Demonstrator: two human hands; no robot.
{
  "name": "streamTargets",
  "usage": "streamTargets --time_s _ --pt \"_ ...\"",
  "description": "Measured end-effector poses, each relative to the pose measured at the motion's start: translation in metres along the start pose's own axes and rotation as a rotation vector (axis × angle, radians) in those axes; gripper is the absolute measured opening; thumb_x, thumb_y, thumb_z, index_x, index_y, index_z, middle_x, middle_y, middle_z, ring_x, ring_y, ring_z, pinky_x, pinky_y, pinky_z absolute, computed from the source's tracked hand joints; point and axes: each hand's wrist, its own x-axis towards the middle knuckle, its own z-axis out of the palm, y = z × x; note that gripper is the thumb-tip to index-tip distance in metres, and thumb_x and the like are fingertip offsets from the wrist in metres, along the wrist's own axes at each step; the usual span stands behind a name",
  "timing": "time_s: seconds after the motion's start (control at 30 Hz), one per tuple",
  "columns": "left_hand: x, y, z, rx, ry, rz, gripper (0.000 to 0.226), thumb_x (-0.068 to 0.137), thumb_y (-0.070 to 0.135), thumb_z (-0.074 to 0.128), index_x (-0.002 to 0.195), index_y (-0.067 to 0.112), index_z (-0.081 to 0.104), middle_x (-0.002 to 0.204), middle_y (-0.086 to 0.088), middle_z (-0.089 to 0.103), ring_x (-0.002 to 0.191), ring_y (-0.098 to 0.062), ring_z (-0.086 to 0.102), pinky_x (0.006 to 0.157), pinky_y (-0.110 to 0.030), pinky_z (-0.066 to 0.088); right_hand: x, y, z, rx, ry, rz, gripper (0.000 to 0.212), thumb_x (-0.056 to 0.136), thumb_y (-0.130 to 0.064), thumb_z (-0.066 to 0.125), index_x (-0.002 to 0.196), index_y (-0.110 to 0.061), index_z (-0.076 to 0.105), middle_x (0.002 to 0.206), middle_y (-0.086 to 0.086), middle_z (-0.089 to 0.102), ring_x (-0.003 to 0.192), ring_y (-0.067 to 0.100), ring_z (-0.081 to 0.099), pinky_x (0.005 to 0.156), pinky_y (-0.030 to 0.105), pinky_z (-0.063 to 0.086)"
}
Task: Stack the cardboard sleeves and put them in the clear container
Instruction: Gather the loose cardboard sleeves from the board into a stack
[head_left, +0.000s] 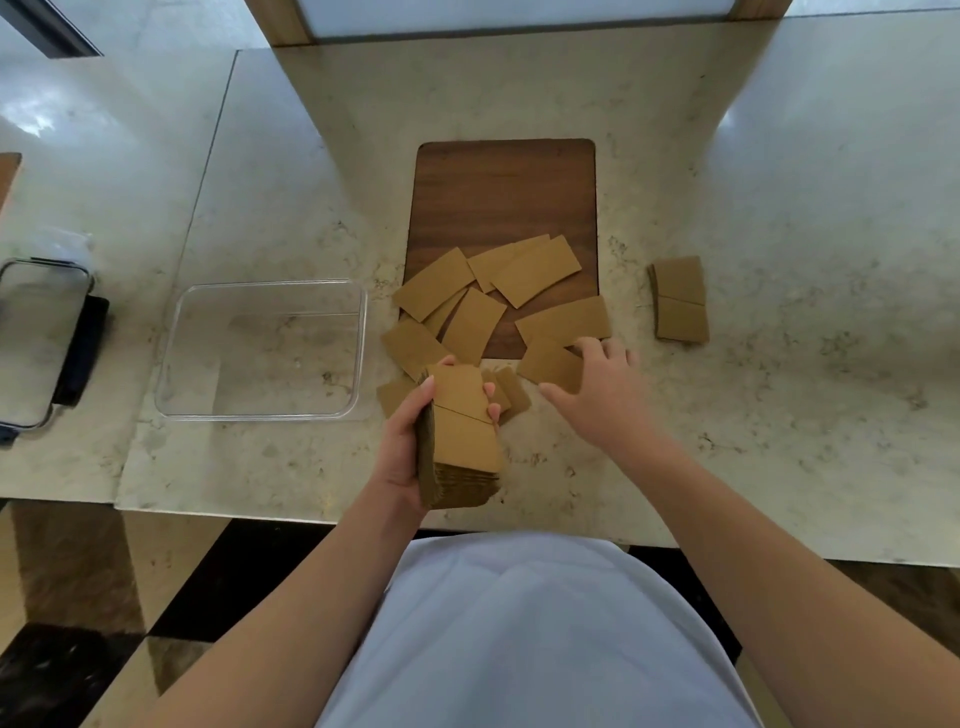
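Surface: pale marbled stone (727, 364), glossy, with a seam between slabs running down its left part.
Left hand (402, 441): nearest, above the front edge of the surface; its grip is closed around a thick stack of sleeves (460, 441), thumb on top, fingertips wrapped over the far side.
Stack of sleeves: brown corrugated cardboard, flat and slightly curved, edges roughly aligned, held tilted.
Right hand (597, 387): palm down, grip spread, fingers resting on a loose sleeve (550, 366) just right of the stack.
Loose sleeves (483, 301): scattered and overlapping across the near end of the board and onto the stone.
Clear container (262, 348): left of the scatter, transparent, rectangular with rounded corners, nothing in it.
Wooden board (506, 192): dark, rectangular, rounded corners, lying flat behind the scatter.
Side pile (680, 299): small neat pile of sleeves well apart to the right.
Far left: second clear lidded box (36, 338), partly cut off.
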Motion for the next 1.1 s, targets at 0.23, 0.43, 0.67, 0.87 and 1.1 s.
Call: streamTargets --time_s 0.23,0.43,0.67,0.87,1.1 --pt "0.006 0.003 0.007 0.044 -0.034 0.004 0.05 0.08 0.025 0.084 0.126 0.023 0.064 0.123 -0.025 0.065 0.103 -0.041 0.068 0.089 -0.051 0.058 0.017 0.016 0.02 -0.248 0.035 -0.096 0.059 0.086 -0.06 0.065 0.123 -0.014 0.054 0.123 0.01 0.056 0.117 0.031 0.052 0.096 0.046 0.044" --pt "0.005 0.003 0.007 0.042 0.092 0.037 0.053 0.081 0.022 0.081 0.129 0.017 0.059 0.117 -0.027 0.067 0.101 -0.042 0.07 0.087 -0.052 0.059 0.005 0.018 0.018 -0.018 0.02 -0.099 0.06 0.079 -0.064 0.065 0.113 -0.015 0.059 0.107 0.001 0.056 0.099 0.021 0.057 0.079 0.034 0.049" --pt "0.003 -0.007 0.015 0.138 0.163 0.051 0.052 0.082 0.019 0.077 0.132 0.019 0.06 0.114 -0.024 0.072 0.096 -0.04 0.073 0.08 -0.053 0.061 -0.035 -0.021 -0.024 0.51 -0.167 -0.024 0.059 0.069 -0.079 0.058 0.096 -0.028 0.067 0.087 -0.014 0.069 0.079 0.002 0.065 0.062 0.021 0.052" --pt "-0.002 -0.014 0.034 0.325 0.19 0.018 0.092 0.066 0.031 0.09 0.143 -0.003 0.053 0.117 -0.025 0.072 0.096 -0.039 0.074 0.076 -0.048 0.062 -0.063 -0.044 -0.029 0.633 -0.248 -0.015 0.044 0.076 -0.072 0.069 0.091 -0.031 0.068 0.086 -0.012 0.072 0.079 0.003 0.068 0.063 0.021 0.052" --pt "-0.01 -0.014 0.031 0.401 0.138 0.076 0.087 0.072 0.023 0.085 0.146 -0.004 0.046 0.122 -0.029 0.063 0.098 -0.04 0.069 0.082 -0.054 0.061 -0.069 -0.042 -0.03 0.635 -0.299 -0.028 0.045 0.077 -0.064 0.078 0.094 -0.023 0.072 0.089 -0.007 0.073 0.086 0.011 0.067 0.072 0.03 0.054"
